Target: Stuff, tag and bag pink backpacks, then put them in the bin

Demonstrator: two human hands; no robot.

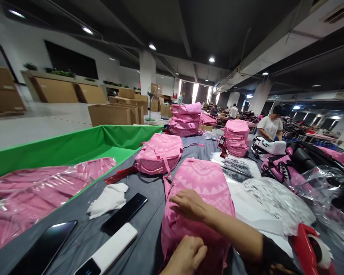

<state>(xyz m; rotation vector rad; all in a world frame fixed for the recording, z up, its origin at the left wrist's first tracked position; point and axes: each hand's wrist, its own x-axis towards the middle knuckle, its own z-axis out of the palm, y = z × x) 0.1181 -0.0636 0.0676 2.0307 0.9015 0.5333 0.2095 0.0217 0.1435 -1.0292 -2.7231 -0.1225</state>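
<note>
A pink backpack (pixel 200 175) with a pale jagged-tooth pattern lies before me on the grey cloth-covered table. My right hand (pixel 187 204) reaches across its front from the right, fingers curled in against the fabric near the left side. Lower down, my left hand (pixel 187 252) is closed like a fist at the bag's bottom part. Whether either hand pinches a zip or a fold of fabric is hidden. Just beyond lies another pink backpack (pixel 160 152) with a checked pattern and a red tag strap (pixel 122 175).
Left of me are a white cloth (pixel 109 198), a black phone (pixel 126 214), a white power bank (pixel 110 248) and a dark tablet-like device (pixel 46 248). A green-lined bin (pixel 117 137) holds plastic-wrapped pink bags. Right: clear plastic bags (pixel 278 202), a red tape dispenser (pixel 306 248), a co-worker (pixel 271 126).
</note>
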